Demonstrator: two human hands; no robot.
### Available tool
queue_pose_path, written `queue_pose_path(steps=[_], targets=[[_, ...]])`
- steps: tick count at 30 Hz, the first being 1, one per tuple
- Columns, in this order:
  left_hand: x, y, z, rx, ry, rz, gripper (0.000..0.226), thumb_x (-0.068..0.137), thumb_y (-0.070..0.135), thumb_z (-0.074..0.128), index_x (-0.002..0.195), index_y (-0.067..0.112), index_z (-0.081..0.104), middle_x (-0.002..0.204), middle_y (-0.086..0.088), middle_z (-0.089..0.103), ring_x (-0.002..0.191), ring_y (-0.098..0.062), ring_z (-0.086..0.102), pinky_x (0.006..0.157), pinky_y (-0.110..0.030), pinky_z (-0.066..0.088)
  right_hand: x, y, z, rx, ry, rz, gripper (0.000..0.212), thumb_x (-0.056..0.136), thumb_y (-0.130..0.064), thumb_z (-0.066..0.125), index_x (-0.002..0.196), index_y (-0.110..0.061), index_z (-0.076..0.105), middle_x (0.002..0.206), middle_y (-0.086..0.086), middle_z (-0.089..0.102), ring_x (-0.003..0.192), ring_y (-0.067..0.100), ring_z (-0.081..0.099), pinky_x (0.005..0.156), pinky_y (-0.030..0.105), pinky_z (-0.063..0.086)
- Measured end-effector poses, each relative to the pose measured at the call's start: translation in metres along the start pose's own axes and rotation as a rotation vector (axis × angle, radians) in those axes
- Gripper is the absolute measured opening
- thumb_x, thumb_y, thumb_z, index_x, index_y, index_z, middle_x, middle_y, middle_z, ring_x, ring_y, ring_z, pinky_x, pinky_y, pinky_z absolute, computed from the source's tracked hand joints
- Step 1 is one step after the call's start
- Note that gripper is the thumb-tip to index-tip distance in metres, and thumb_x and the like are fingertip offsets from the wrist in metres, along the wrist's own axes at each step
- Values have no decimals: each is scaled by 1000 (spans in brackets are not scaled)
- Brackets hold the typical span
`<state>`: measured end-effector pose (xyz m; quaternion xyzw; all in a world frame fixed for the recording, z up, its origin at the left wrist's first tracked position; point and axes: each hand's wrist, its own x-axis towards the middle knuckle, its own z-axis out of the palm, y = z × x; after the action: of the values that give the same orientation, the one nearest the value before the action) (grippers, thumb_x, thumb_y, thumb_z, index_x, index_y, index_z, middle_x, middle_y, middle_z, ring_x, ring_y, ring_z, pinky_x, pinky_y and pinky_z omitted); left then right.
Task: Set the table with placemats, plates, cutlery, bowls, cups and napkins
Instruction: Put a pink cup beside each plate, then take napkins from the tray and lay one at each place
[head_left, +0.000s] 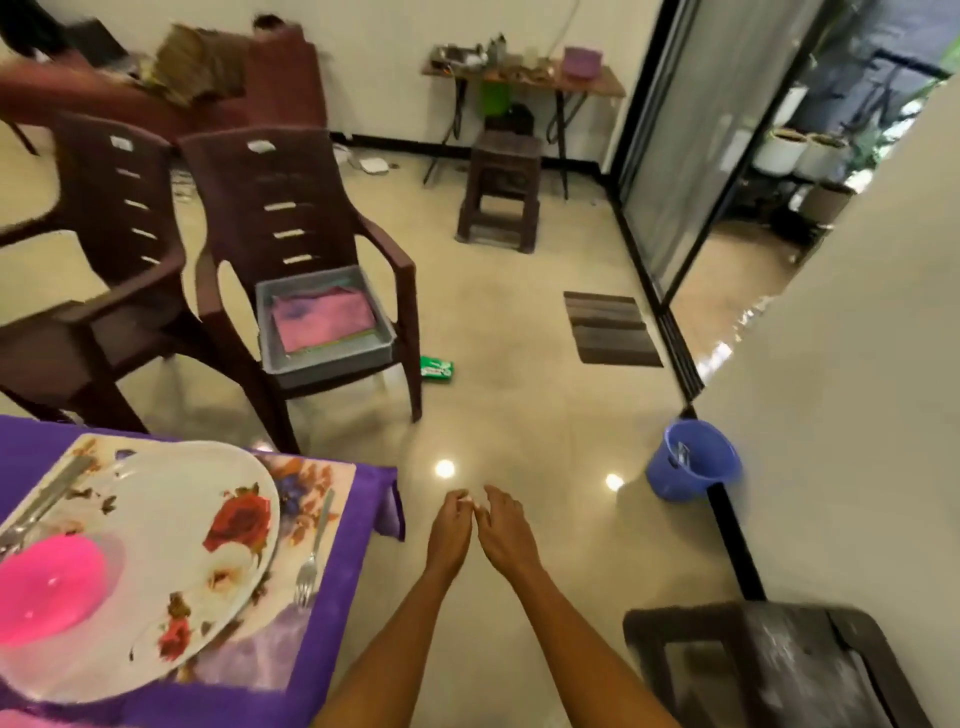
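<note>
My left hand (451, 525) and right hand (503, 525) are out over the floor, fingertips meeting, loosely curled; whether they pinch anything I cannot tell. Plate (176, 530), pink bowl (49, 590), fork (310, 556) lie on placemat (317, 499), table (343, 587) at left.

The surface (363, 525) fills the lower left corner. On it lies a placemat (332, 483), and on the placemat a plate (171, 499), with a bowl (49, 587) on the plate's left part and a fork (314, 551) just right of the plate. Behind the surface stands a chair (291, 208) with a tray (322, 358) on its seat. Right of the surface, over the floor, are both hands; far right of it, a bucket (696, 462).
</note>
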<state>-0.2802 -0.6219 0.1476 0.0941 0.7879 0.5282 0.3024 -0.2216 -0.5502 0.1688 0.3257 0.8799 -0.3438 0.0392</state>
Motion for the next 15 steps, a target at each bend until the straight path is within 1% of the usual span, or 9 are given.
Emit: queue_pose_path(steps=[4, 6, 9, 11, 13, 15], targets=[[60, 19, -13, -37, 107, -34, 28, 101, 16, 37, 123, 5, 51, 118, -8, 58, 101, -14, 52, 86, -20, 36, 73, -20, -9, -23, -42, -94, 46, 102, -30, 32, 146, -17, 31, 150, 4, 35, 138, 20, 30, 111, 34, 30], [98, 29, -19, -45, 166, -33, 26, 101, 20, 37, 118, 9, 53, 115, -9, 60, 99, -17, 54, 85, -24, 39, 120, -32, -13, -23, -60, -132, 45, 101, -30, 33, 145, -18, 33, 148, 5, 38, 137, 20, 32, 110, 35, 30], [149, 51, -26, -62, 234, -35, 19, 102, 24, 34, 103, 17, 52, 105, -6, 59, 95, -21, 55, 81, -28, 40, 186, -50, -23, -40, -98, -188, 44, 101, -29, 34, 143, -16, 35, 146, 7, 41, 135, 23, 35, 108, 35, 32], [182, 65, -26, -89, 290, -50, 19, 102, 25, 34, 100, 19, 52, 99, -4, 58, 94, -22, 56, 79, -27, 40, 228, -59, -27, -46, -146, -234, 43, 101, -27, 33, 143, -16, 35, 145, 8, 41, 134, 24, 36, 108, 35, 32], [214, 77, -27, -116, 342, -81, 20, 102, 25, 35, 98, 18, 53, 95, -4, 58, 90, -21, 57, 78, -27, 41, 267, -68, -32, 2, -191, -260, 42, 101, -29, 32, 141, -16, 37, 144, 9, 43, 132, 24, 38, 106, 35, 34], [247, 90, -31, -166, 404, -96, 19, 102, 24, 36, 96, 19, 53, 94, -4, 58, 87, -19, 57, 81, -30, 44, 307, -76, -36, 5, -257, -307, 41, 101, -31, 31, 140, -17, 38, 143, 8, 43, 131, 23, 40, 105, 35, 35]])
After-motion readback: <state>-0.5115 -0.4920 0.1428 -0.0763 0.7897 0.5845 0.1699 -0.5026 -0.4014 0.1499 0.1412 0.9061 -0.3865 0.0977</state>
